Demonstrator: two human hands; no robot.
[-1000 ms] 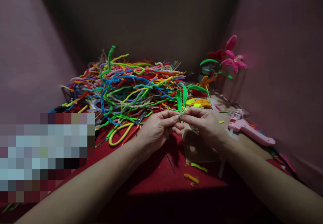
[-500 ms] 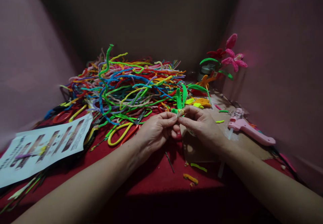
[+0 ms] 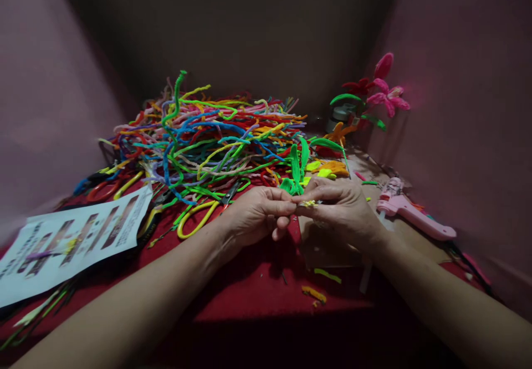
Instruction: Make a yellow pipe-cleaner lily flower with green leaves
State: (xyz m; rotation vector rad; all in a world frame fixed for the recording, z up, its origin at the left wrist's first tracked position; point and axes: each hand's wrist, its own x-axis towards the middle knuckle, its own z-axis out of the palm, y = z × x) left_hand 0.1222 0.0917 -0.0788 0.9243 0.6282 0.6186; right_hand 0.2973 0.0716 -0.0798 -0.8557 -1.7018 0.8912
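My left hand (image 3: 266, 211) pinches the pale end of a small bunch of yellow-tipped flower stamens (image 3: 308, 204) between thumb and forefinger. From the other side my right hand (image 3: 341, 208) has its thumb and fingers closed round the yellow tips, so the two hands meet at the bunch. Just beyond the fingertips stand green pipe-cleaner leaves (image 3: 295, 164). Scissors with a yellow and red handle (image 3: 197, 219) lie left of my left hand, partly covered by it.
A big tangled heap of coloured pipe cleaners (image 3: 220, 136) fills the back. At right lies a pink glue gun (image 3: 411, 211) on a cardboard sheet (image 3: 428, 250); pipe-cleaner flowers (image 3: 388, 97) rise behind. A printed sheet (image 3: 83, 241) is at left. Pipe-cleaner scraps (image 3: 313, 294) lie in front.
The stamen bunch has turned from upright to lying sideways, its yellow tips now toward my right hand. Both hands have come slightly nearer to me.
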